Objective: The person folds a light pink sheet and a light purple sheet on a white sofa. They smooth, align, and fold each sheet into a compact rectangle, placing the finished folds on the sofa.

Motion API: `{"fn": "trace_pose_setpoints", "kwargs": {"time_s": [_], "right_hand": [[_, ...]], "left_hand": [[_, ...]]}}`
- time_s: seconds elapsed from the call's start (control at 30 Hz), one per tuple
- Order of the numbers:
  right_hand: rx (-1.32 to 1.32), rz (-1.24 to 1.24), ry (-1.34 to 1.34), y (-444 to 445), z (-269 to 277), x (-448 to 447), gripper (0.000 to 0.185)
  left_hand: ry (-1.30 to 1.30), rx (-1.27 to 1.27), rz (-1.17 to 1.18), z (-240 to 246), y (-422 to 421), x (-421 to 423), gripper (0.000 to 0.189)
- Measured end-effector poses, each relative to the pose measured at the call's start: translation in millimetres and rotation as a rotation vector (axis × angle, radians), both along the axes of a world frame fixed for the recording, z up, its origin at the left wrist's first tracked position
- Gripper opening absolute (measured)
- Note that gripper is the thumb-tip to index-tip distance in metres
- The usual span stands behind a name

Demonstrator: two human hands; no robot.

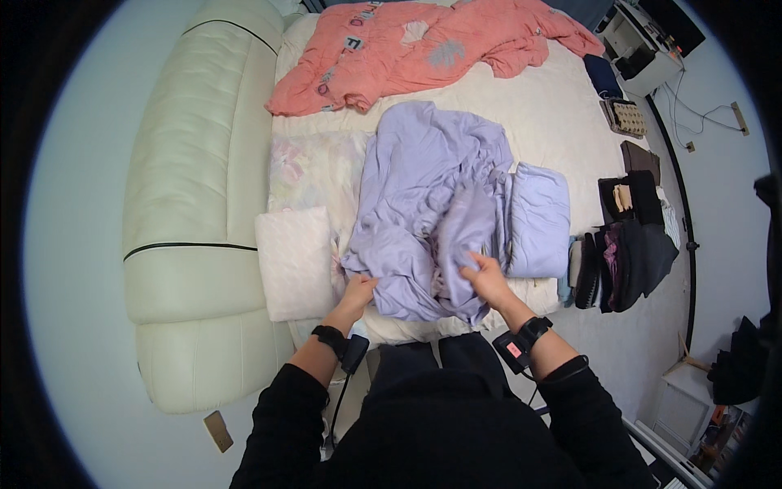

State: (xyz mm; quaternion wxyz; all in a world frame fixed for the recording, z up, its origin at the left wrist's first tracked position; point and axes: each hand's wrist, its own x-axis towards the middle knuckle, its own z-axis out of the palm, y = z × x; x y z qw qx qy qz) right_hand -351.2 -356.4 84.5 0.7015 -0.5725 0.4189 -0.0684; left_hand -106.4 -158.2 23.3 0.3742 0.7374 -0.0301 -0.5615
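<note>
A crumpled lavender fabric (427,159), apparently bedding, is spread over the near part of the bed. My left hand (359,292) pinches its near left corner. On the right, my right hand (486,278) grips a raised, slightly blurred fold of the same fabric. A folded lavender quilt (540,220) lies just right of the loose fabric. To the left, a folded pale pink textile (294,263) rests partly over a floral pillow or cloth (311,162). Both of my wrists carry black straps with small devices.
A coral quilt (421,49) lies across the bed's far side. The cream padded headboard (189,171) stands at the left. Folded dark clothes (635,263) line the right edge, with a folded navy item (602,76) farther back. Cables hang from the devices on my wrists.
</note>
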Motion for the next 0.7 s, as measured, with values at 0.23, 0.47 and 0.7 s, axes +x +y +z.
{"fn": "trace_pose_setpoints", "kwargs": {"time_s": [0.23, 0.47, 0.7], "right_hand": [[-0.241, 0.646, -0.264, 54.1, 51.7, 32.8, 0.036], [-0.348, 0.383, -0.034, 55.9, 25.2, 13.1, 0.053], [0.512, -0.166, -0.112, 44.7, 25.2, 37.6, 0.066]], "left_hand": [[0.471, -0.369, 0.214, 80.7, -57.8, -36.6, 0.053], [0.106, -0.379, 0.054, 106.3, -31.8, -14.6, 0.040], [0.170, -0.317, -0.688, 163.7, -20.1, -56.3, 0.046]]}}
